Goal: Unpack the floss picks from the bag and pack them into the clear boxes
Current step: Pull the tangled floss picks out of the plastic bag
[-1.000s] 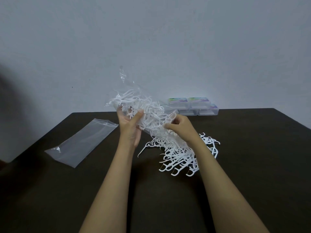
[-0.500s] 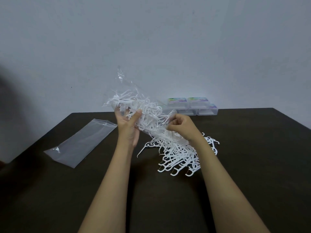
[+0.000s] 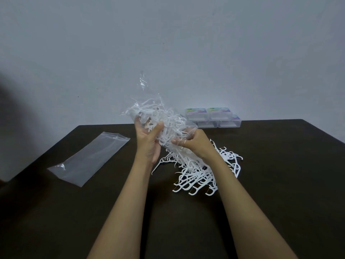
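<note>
Above the middle of the table (image 3: pixel 280 165), a clear bag (image 3: pixel 156 103) with white floss picks (image 3: pixel 168 122) inside, tilted, upper end toward the far left. Gripped around its middle by the left hand (image 3: pixel 148 144), thumb and fingers curled on it; pinched at the lower end by the right hand (image 3: pixel 194 144). Just under the right hand, on the table, a loose pile of picks (image 3: pixel 201 176). At the far edge, clear boxes (image 3: pixel 212 118), grouped close together. Near the left edge, a second bag (image 3: pixel 89 159), lying flat.

A dark brown table (image 3: pixel 280 184) stands against a plain grey-white wall (image 3: pixel 224 43).
</note>
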### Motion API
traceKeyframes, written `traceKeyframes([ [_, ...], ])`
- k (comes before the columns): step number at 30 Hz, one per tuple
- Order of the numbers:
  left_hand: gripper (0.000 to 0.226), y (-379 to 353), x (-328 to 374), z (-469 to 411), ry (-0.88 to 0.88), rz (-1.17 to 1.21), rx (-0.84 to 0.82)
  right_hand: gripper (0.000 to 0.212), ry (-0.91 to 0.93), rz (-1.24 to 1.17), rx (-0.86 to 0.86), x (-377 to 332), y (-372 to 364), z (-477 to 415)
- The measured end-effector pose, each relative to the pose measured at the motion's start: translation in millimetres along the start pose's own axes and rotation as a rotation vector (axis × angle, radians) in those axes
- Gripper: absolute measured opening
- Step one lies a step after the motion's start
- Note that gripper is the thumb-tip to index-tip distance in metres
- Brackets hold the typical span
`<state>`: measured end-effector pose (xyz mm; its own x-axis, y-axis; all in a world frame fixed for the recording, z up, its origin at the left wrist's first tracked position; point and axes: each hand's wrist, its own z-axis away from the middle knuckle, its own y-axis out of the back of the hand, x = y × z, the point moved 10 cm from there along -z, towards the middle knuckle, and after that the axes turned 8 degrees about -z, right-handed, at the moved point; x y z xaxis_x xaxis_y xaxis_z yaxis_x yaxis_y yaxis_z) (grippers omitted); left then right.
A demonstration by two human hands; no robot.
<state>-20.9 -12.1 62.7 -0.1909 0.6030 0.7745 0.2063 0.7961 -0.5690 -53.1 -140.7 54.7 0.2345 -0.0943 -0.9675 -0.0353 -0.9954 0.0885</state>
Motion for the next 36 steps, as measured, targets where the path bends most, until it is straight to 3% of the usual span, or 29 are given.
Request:
traceKeyframes([
  [9,0.079,5,4,-1,0.013,-0.018,0.031,0.019,-0.044,0.085,0.040,3,6,-1],
  [12,0.084,8,4,-3,0.021,0.005,0.045,0.005,-0.074,0.122,0.050,4,10,-1],
  [27,0.074,21,7,-6,-0.015,0.011,0.106,0.019,-0.071,0.129,0.053,6,16,0],
  [31,0.080,24,9,-5,-0.019,0.010,0.123,0.008,-0.075,0.137,0.069,8,19,-1],
  [33,0.080,25,10,-5,-0.023,0.012,0.133,0.023,-0.086,0.193,0.082,9,22,-2],
  [36,0.081,25,11,-4,-0.019,0.016,0.147,0.016,-0.076,0.153,0.075,7,21,-1],
])
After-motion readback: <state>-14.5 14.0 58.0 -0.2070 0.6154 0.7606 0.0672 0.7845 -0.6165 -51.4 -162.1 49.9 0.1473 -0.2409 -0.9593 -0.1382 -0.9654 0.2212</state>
